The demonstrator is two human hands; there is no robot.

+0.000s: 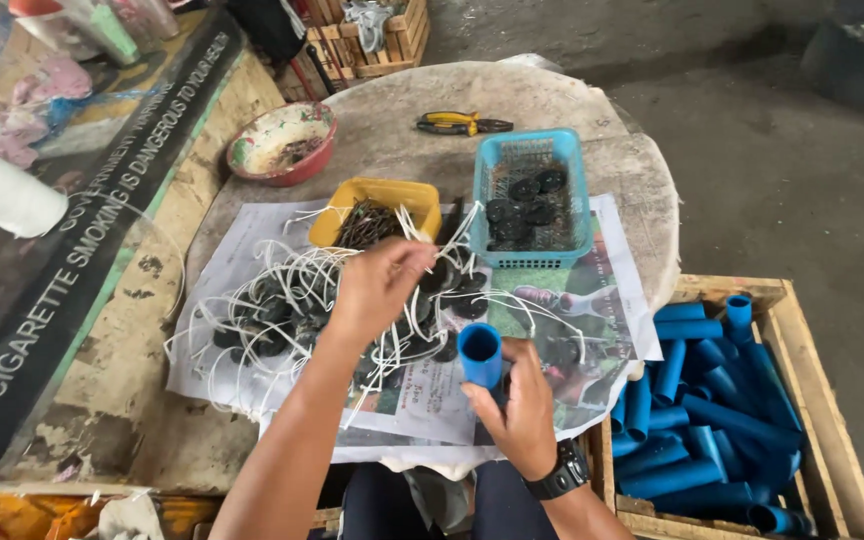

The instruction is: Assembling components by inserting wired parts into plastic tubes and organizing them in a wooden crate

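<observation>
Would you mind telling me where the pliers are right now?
The pliers lie at the far edge of the round table, just behind the blue basket and right of the red bowl.

You're in a rough workshop: bare concrete floor [782, 180] at two o'clock, worn round table [392, 110], wooden crate [820, 400] of blue plastic tubes [697, 400], yellow-handled pliers [462, 123].
</observation>
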